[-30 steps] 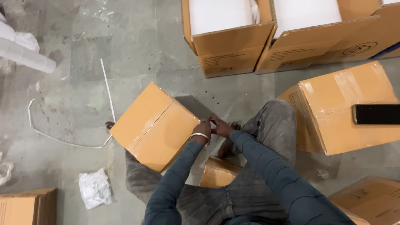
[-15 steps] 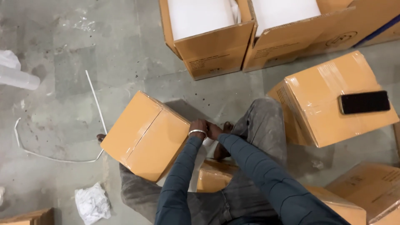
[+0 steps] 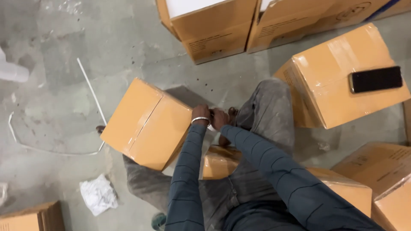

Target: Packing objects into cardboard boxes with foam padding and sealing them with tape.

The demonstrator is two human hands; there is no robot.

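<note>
Entry, seated person on concrete floor, listed near to far.

1. Small box [image 3: 220,164] under the forearms, at 6 o'clock of the hands; tape-glossy, appears sealed.
2. Left hand [image 3: 199,116], bangle at wrist, pressed to the right edge of the tilted carton [image 3: 147,124]; fingers hidden, so grip cannot be told.
3. Right hand [image 3: 220,118], touching the left at 3 o'clock; curled over something pale (too small to identify), grip closed.
4. Tilted carton: rests on the left knee, top seam taped; work judged to be on its far side, unfinished.
5. Taped box [image 3: 342,81] at 2 o'clock, phone [image 3: 375,79] on top; done.
6. Open cartons [image 3: 205,32] at 12 o'clock, white contents; unsealed.
</note>
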